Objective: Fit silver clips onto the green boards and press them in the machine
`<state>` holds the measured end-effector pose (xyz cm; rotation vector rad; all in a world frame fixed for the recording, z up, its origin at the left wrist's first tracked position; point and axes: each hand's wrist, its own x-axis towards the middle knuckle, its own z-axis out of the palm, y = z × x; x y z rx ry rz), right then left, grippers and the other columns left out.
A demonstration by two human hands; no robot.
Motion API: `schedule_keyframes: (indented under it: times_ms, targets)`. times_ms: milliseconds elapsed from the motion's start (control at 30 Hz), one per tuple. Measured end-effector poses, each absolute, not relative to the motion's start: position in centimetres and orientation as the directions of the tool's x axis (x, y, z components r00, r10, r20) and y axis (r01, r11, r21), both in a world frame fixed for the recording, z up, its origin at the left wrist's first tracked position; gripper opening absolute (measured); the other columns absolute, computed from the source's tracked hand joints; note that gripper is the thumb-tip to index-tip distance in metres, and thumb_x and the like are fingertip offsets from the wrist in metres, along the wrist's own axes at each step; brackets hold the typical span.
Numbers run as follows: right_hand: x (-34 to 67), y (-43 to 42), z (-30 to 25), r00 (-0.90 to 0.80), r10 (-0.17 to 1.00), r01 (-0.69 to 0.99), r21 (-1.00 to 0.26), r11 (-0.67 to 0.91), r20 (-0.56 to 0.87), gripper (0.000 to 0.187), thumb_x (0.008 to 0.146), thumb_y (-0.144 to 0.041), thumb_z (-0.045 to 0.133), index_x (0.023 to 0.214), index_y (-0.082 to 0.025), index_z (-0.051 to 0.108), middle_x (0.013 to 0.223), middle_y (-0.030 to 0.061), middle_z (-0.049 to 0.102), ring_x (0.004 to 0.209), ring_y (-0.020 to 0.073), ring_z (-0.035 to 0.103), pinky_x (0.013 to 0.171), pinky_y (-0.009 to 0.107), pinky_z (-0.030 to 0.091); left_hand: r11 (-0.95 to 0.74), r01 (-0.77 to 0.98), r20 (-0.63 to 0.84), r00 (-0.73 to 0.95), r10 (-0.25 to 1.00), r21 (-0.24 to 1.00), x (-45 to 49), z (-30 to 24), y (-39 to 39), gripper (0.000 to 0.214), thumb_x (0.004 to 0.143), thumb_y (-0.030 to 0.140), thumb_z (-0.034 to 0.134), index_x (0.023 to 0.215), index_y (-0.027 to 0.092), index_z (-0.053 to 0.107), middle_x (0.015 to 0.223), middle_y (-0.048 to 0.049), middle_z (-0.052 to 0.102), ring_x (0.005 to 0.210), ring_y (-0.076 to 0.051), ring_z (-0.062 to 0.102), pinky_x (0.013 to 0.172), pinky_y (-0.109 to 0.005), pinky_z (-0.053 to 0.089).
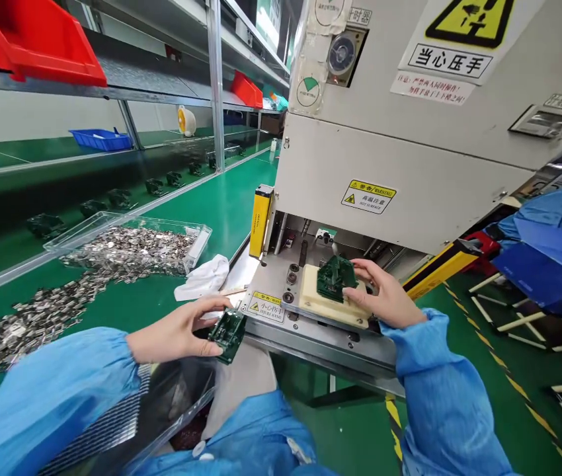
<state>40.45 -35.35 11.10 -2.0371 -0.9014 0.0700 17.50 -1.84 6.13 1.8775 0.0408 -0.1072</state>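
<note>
My left hand pinches a green circuit board part by its edge, in front of the press's metal base. My right hand has its thumb and fingers closed on the side of a second dark green part. That part is at the cream fixture block under the press; whether it is seated or slightly lifted I cannot tell. The block sits on a metal plate inside the opening of the press.
Yellow guard bars flank the press opening. On the left bench, a clear tray holds many small metal pieces, with more metal pieces spilled beside it. A white cloth lies near the press. Several dark green parts line the conveyor.
</note>
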Motion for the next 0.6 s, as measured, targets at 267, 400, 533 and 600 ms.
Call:
schedule_keyframes:
  times_ms: [267, 400, 533, 600]
  targets:
    - [40.6, -35.0, 12.8, 0.731, 0.648, 0.566, -0.721, -0.401, 0.214, 0.059, 0.066, -0.044, 0.079, 0.117, -0.022, 0.06, 0.11, 0.0097, 0.069, 0.111, 0.0326, 0.062, 0.096, 0.049, 0.047, -0.275, 0.08, -0.132, 0.976, -0.175, 0.958, 20.4, 3.1, -2.1, 0.071, 0.061, 0.04, 0.084, 0.125, 0.027, 0.056, 0.154, -0.0099, 0.031, 0.143, -0.033, 0.027, 0.115, -0.052, 0.024]
    - [38.9, -37.7, 10.4, 0.827, 0.459, 0.543, -0.671, -0.505, 0.324, 0.068, 0.066, -0.052, 0.074, 0.126, -0.024, 0.057, 0.126, 0.0103, 0.061, 0.124, 0.0333, 0.051, 0.104, 0.05, 0.04, -0.234, 0.11, -0.151, 0.975, -0.165, 0.966, 20.0, 2.9, -2.0, 0.073, 0.058, 0.042, 0.085, 0.124, 0.026, 0.056, 0.151, -0.0094, 0.036, 0.142, -0.033, 0.029, 0.116, -0.052, 0.021]
    - [35.6, -44.8, 3.7, 0.921, -0.279, 0.0, -0.716, -0.698, 0.272, 0.067, 0.071, -0.069, 0.055, 0.112, -0.016, 0.062, 0.105, 0.0146, 0.069, 0.101, 0.0366, 0.063, 0.092, 0.057, 0.047, -0.177, 0.159, -0.197, 0.954, -0.226, 0.971, 20.1, 2.7, -1.4, 0.08, 0.058, 0.043, 0.085, 0.128, 0.025, 0.052, 0.147, -0.0095, 0.041, 0.14, -0.032, 0.031, 0.117, -0.049, 0.021]
    - [33.9, -47.7, 0.5, 0.931, -0.349, -0.112, -0.825, -0.554, 0.108, 0.064, 0.067, -0.071, 0.059, 0.097, -0.015, 0.064, 0.085, 0.0119, 0.07, 0.084, 0.033, 0.067, 0.08, 0.049, 0.055, -0.123, 0.146, -0.173, 0.951, -0.256, 0.982, 20.8, 2.5, -0.9, 0.08, 0.055, 0.042, 0.086, 0.126, 0.024, 0.054, 0.139, -0.0078, 0.05, 0.137, -0.03, 0.036, 0.116, -0.046, 0.023]
